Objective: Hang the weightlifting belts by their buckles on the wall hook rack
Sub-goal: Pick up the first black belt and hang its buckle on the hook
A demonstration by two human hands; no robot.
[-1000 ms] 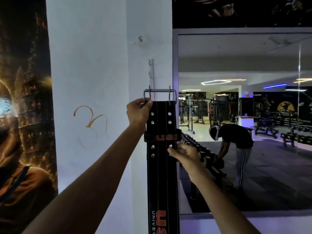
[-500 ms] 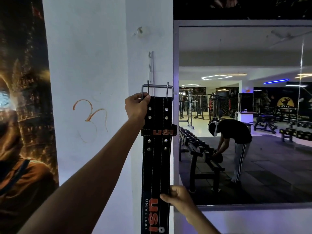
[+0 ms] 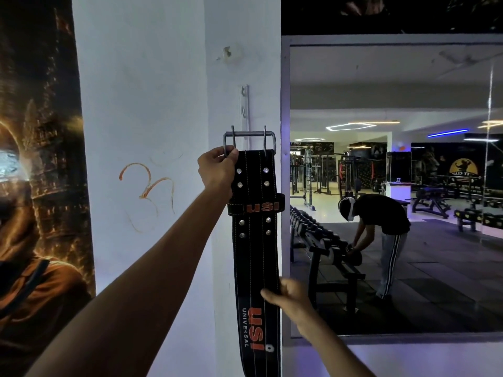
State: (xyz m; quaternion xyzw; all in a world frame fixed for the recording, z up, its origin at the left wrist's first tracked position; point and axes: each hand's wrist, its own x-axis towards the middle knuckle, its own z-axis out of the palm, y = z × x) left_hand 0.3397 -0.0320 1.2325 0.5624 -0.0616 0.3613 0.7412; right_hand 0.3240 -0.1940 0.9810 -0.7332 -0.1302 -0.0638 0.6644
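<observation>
A black weightlifting belt (image 3: 255,251) with red USI lettering hangs straight down in front of the white pillar. Its steel two-prong buckle (image 3: 249,137) is at the top, level with the lower end of a narrow white hook rack (image 3: 244,110) fixed upright on the pillar. My left hand (image 3: 217,167) grips the belt's top left corner at the buckle. My right hand (image 3: 288,295) pinches the belt's right edge lower down, just above the large logo. Whether the buckle rests on a hook is hidden behind the bar.
A large wall mirror (image 3: 394,186) fills the right side, reflecting the gym, a dumbbell rack and a person bending over. A dark poster (image 3: 35,186) covers the wall to the left. An orange scribble (image 3: 147,186) marks the pillar.
My right hand slid down the belt from the rivets under the loop to the lower part near the logo. My left hand stays on the buckle corner, which is still beside the rack's lower end.
</observation>
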